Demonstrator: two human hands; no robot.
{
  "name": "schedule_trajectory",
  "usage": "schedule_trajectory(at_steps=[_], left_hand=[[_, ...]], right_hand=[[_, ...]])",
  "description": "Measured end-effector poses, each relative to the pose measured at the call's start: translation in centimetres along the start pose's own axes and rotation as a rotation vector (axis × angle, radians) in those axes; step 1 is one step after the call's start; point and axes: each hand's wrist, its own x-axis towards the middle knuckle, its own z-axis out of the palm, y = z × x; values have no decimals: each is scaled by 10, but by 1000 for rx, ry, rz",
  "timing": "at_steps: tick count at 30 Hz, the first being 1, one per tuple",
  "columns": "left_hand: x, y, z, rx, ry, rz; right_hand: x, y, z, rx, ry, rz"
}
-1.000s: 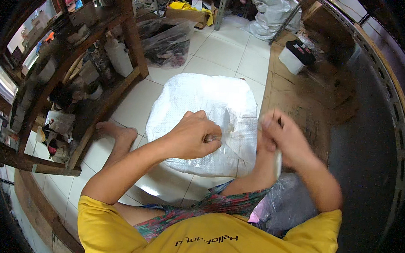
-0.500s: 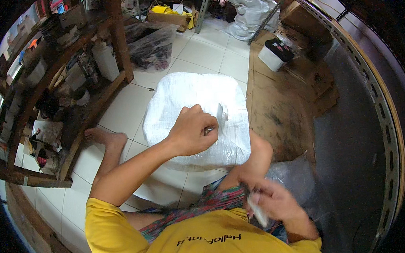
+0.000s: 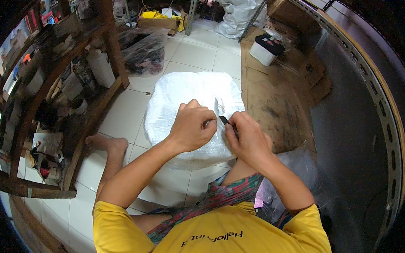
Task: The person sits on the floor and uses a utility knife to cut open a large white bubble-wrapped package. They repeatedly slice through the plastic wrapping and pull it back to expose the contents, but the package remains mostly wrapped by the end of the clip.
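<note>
A large bundle in white woven wrapping [image 3: 181, 86] stands on the floor in front of me, with shiny clear film along its near side. My left hand [image 3: 194, 128] is closed in a fist over the middle of its top; whatever the fingers hold is hidden. Just to its right, my right hand [image 3: 247, 135] grips a small dark-bladed knife [image 3: 224, 120], its tip pointing toward the left fist. Most of the knife's handle is covered by my fingers. A loose fold of the wrapping rises beyond the blade.
A wooden shelf [image 3: 98, 107] with bottles and tins runs along the left. Flattened cardboard [image 3: 272, 98] lies at right, bearing a white tub with a black lid [image 3: 265, 51]. Farther back are a plastic-covered pile [image 3: 144, 52], a box with yellow cloth [image 3: 160, 21] and a white sack [image 3: 238, 14].
My right hand has come from beside my lap, where it was blurred around a pale object, up to the bundle with the knife. My left fist stays on the wrapping.
</note>
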Motion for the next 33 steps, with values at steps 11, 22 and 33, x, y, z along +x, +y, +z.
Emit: schedule_trajectory(at_steps=[11,22,33], left_hand=[[-3,0,-6,-247,75,-65],[-10,8,-17,-156,-29,-136],[-12,17,-23,-208,-32,-247]], right_hand=[[6,0,15,16,-37,-6],[-16,31,-22,261,-113,85],[102,57,-18,50,-775,-498]])
